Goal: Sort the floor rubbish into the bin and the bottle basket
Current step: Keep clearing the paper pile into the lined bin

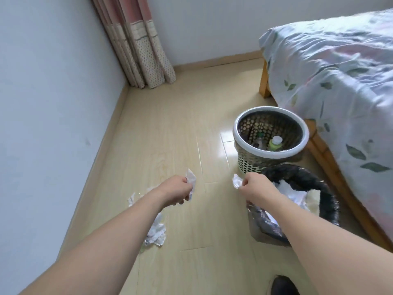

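Labels, none readable from my end; the green bottle (274, 144) in the bottle basket (244, 165) is too small. Pale wood floor (180, 128), white walls, curtain (140, 50), bed (340, 86) on the right. My left hand (178, 189) grips crumpled paper (191, 177), my right hand (254, 188) pinches another wad (237, 181) beside the black-lined bin (314, 179). More tissue (156, 232) sits half hidden under my left arm.
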Demonstrator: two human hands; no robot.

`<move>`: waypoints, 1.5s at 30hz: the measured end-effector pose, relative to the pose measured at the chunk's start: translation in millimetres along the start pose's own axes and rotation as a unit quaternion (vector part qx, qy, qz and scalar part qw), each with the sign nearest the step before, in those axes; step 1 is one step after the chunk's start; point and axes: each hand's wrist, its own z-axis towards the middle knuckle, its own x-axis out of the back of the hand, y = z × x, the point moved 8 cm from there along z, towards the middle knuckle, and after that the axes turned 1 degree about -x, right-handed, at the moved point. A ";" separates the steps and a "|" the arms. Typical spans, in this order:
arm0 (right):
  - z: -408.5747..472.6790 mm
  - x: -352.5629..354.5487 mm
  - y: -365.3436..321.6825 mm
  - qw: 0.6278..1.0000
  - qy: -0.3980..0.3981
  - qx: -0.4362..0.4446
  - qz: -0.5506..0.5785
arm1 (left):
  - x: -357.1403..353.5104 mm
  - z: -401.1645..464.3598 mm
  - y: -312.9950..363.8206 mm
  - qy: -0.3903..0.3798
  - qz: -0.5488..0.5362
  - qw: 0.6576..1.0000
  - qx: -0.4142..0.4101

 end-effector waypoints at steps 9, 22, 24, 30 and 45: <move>3.9 39.8 162.5 0.981 0.029 -0.193 0.016 | -173.4 54.7 142.1 -0.070 0.107 0.990 -0.050; 1.3 35.4 117.7 0.995 0.026 -0.094 -0.027 | -136.0 59.3 118.5 -0.019 0.187 0.982 -0.027; -6.9 20.2 72.7 0.997 0.017 -0.038 -0.062 | -92.1 45.7 89.5 0.003 0.175 0.985 -0.010; -33.9 -71.7 -52.4 0.992 -0.072 0.050 -0.092 | 23.6 -6.6 -40.3 0.044 0.122 0.989 0.065; -4.6 -349.8 -136.3 0.962 -0.262 0.020 -0.068 | -9.7 -7.7 -377.5 0.095 -0.069 0.961 0.249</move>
